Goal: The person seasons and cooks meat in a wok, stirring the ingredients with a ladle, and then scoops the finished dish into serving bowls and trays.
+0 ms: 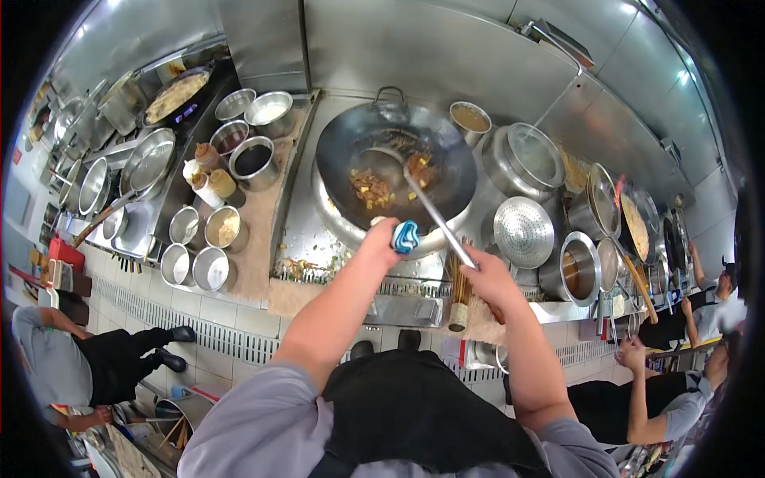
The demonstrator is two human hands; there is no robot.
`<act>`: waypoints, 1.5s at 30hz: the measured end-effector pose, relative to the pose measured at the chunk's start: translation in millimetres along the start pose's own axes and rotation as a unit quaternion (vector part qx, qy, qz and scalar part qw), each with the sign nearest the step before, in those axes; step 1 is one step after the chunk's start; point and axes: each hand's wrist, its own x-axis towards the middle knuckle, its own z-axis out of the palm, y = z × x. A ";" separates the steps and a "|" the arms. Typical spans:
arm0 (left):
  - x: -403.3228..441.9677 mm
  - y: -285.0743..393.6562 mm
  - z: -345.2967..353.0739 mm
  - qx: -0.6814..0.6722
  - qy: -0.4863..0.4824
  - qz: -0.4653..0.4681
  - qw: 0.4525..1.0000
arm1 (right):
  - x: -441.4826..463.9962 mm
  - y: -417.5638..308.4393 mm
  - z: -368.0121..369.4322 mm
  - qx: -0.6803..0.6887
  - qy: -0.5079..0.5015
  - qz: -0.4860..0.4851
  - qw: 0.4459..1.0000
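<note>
A large dark wok (341,147) sits on the stove in front of me. Pieces of browned food with yellow bits (370,190) lie inside it. At the near rim, my left hand (381,239) is closed on a folded blue-and-white cloth (406,237); whether the fingers also grip the wok's rim is hidden. My right hand (488,279) wraps round the handle of a long metal ladle (440,219). The ladle's bowl rests in the wok among the food, and its wooden end sticks out below my fist.
Steel pots of sauces (255,163) and squeeze bottles (205,190) stand on the left. A bamboo wok brush (459,299) is beside my right hand. A perforated strainer (523,233) and a pot of brown liquid (570,269) stand right. Other people (119,358) work on both sides.
</note>
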 end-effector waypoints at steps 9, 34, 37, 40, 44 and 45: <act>-82.7 -44.6 -12.5 -0.090 0.011 0.098 0.991 | -20.9 6.7 19.0 -0.099 0.054 0.009 0.994; -340.3 -283.9 -98.5 -0.056 0.204 0.419 0.883 | -315.3 -27.7 13.0 0.337 -0.497 0.161 0.783; -413.1 -322.7 -88.5 -0.174 0.237 0.412 0.862 | -313.6 -37.6 9.6 0.327 -0.569 0.189 0.730; -463.5 -372.3 -105.5 -0.270 0.204 0.402 0.851 | -342.8 -57.5 28.5 0.337 -0.633 0.207 0.665; -517.5 -425.8 -151.4 -0.323 0.233 0.422 0.814 | -379.7 -87.2 73.5 0.278 -0.691 0.188 0.640; -539.0 -434.8 -150.9 -0.327 0.249 0.434 0.802 | -387.9 -94.0 82.2 0.280 -0.711 0.194 0.615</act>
